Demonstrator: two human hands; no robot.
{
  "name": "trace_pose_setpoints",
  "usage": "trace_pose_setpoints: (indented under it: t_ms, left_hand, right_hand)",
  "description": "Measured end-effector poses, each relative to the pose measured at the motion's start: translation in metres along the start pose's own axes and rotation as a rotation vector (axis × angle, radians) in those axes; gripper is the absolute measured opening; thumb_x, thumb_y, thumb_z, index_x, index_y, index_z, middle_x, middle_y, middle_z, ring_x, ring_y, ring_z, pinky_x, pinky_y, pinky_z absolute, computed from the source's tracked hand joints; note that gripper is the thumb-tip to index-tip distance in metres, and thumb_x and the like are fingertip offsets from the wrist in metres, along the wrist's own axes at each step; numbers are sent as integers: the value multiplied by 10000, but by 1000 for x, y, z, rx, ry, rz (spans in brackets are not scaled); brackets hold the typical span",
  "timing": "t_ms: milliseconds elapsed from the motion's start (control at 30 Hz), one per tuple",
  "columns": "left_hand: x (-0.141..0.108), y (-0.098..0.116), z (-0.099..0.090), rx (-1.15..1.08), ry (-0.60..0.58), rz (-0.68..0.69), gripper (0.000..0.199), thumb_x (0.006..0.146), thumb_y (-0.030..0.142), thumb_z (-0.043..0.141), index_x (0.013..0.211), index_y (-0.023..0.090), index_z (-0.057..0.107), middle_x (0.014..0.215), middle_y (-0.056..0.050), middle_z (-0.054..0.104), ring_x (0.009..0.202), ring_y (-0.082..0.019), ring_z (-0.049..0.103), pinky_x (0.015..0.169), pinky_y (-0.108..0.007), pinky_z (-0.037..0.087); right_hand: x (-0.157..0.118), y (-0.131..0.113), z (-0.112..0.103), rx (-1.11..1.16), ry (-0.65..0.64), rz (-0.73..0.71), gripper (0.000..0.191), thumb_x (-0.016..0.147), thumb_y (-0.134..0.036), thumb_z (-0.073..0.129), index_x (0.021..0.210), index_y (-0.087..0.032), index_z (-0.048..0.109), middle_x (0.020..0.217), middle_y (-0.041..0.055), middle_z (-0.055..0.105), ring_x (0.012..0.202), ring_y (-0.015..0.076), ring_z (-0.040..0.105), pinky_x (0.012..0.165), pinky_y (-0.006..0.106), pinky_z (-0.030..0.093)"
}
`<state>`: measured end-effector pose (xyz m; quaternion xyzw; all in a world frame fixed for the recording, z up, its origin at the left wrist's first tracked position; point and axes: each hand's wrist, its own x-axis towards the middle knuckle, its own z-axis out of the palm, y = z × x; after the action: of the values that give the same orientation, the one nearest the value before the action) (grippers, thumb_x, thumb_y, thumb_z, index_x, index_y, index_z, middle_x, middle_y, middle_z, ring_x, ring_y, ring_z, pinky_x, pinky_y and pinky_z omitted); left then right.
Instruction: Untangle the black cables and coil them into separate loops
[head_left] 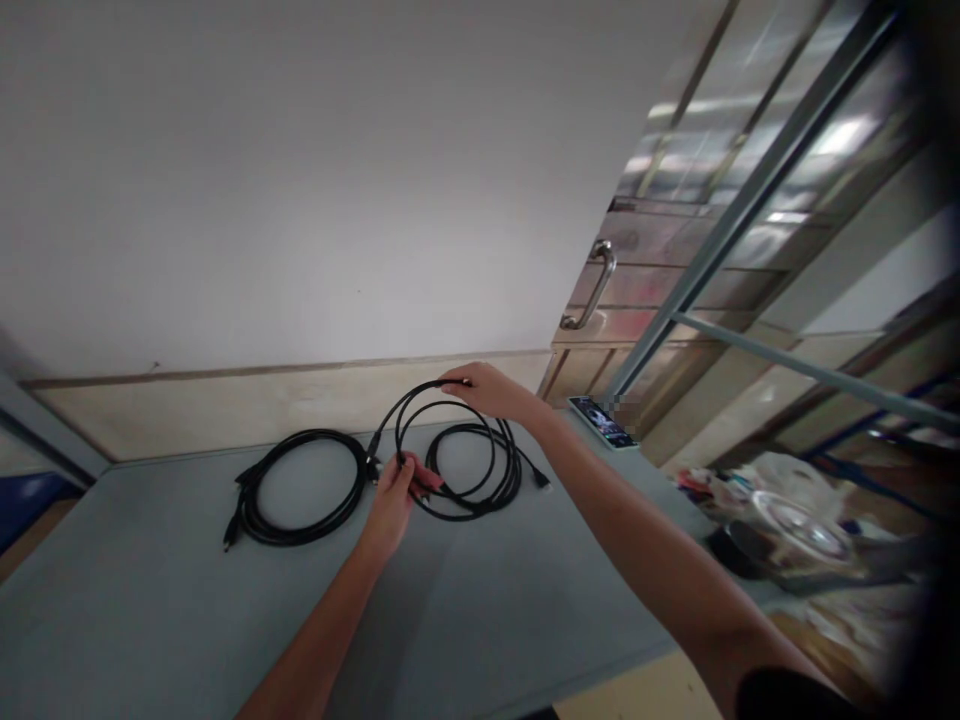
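My left hand (396, 488) is closed around a black cable (400, 425) at the lower left of its loops, with something reddish between or beside the fingers. Higher up and to the right, my right hand (486, 388) pinches the top of the same looped cable. Behind the held loops, a coiled black cable (514, 470) lies on the grey tabletop (172, 590), with a plug (541, 480) at its right end. To the left rests another coiled black cable (300, 540), its connector (231, 532) pointing toward the front. Where the held loops and the right coil overlap, I cannot separate them fully.
A phone (602, 422) with a lit screen lies at the table's back right. Behind the table rises a white wall (322, 200). A grey metal frame (675, 300) stands at the right, near a metal door handle (596, 285). Blurred clutter with a clear lidded container (802, 530) sits at the right.
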<state>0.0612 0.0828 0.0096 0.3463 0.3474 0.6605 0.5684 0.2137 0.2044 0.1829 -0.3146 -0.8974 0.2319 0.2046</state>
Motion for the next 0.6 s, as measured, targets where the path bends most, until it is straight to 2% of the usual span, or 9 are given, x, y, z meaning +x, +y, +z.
trace_pose_setpoints:
  t_ms: [67,133,200,300,367,433,533,600]
  left_hand:
    - [1,8,-4,-154,-10,-64,287,841,450,641,916,198,526,577,63,492,541,-106,541,585,-252,463]
    - [4,16,-10,-219,-1,-118,302,818,430,678,946,206,520,544,106,343,423,-52,379,444,-175,339]
    - [8,22,-18,-221,19,-158,338,806,450,684,980,210,522,548,119,253,383,-28,236,379,-144,178]
    - [12,28,-28,-147,39,-216,396,820,536,619,1019,208,522,549,124,202,375,-30,156,366,-147,101]
    - [13,32,-34,-11,48,-252,425,832,576,565,1022,199,520,552,116,271,370,-33,198,364,-151,119]
    - [13,36,-38,224,77,-232,435,851,591,516,1029,194,518,593,77,419,383,-52,328,363,-167,201]
    - [11,45,-41,672,123,-114,425,891,579,450,1066,202,538,699,-2,576,486,-129,526,441,-241,383]
    - [9,51,-39,959,87,12,394,903,545,456,1042,202,592,753,-39,621,607,-176,596,579,-298,466]
  right_hand:
    - [-8,15,14,144,35,132,305,875,-316,508,919,-103,721,569,-14,509,531,104,411,518,235,299]
    - [-18,30,29,373,44,261,374,875,-338,487,1114,-113,667,519,-62,382,453,87,325,460,224,251]
    - [-30,42,45,589,79,345,428,847,-352,516,1194,-122,616,551,-74,358,436,70,260,426,211,206]
    - [-48,55,67,803,133,387,419,787,-396,606,1118,-139,613,610,-63,396,451,61,288,410,201,205]
    - [-57,60,82,923,172,390,395,748,-409,658,1041,-147,615,633,-51,427,475,67,340,419,204,244]
    - [-64,64,96,1037,192,400,387,736,-428,681,999,-153,613,622,-56,412,477,67,333,419,204,240]
    - [-68,68,114,1116,176,433,394,745,-477,689,980,-173,605,576,-87,334,440,56,246,397,198,177]
    - [-69,70,121,1111,142,435,382,753,-497,696,953,-188,592,560,-100,303,423,48,203,390,193,144]
